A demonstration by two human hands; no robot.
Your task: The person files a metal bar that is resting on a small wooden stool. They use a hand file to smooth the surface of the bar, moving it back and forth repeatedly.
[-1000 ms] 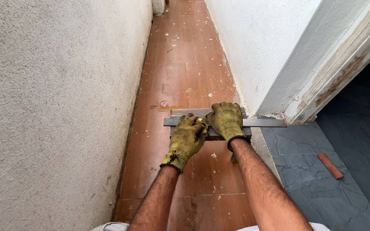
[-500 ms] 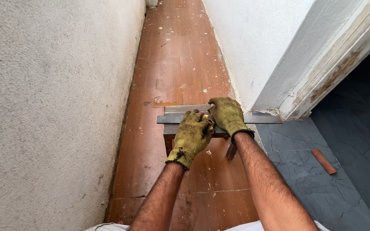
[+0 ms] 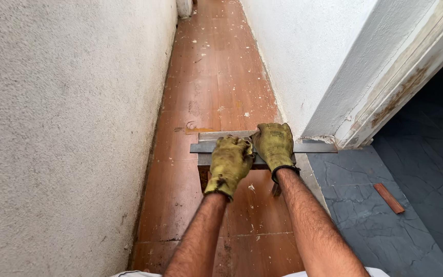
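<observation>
Both my hands wear worn yellow-green work gloves. My left hand [image 3: 230,163] and my right hand [image 3: 274,145] press side by side on a long grey metal bar [image 3: 314,147] that lies crosswise over the reddish-brown tiled floor [image 3: 216,77]. The bar rests on a grey rectangular piece [image 3: 221,135], a tile or slab seen partly under the hands. The fingers of both hands curl over the bar's edge. What lies beneath the palms is hidden.
A narrow corridor runs ahead between a rough white wall on the left [image 3: 62,128] and a white wall corner [image 3: 324,66] on the right. A weathered door frame [image 3: 411,77] opens onto dark grey slate flooring [image 3: 380,215], where a small reddish strip [image 3: 388,198] lies.
The view has shifted slightly; my hands stay on the bar in much the same grip, the left hand drawn a little nearer to me.
</observation>
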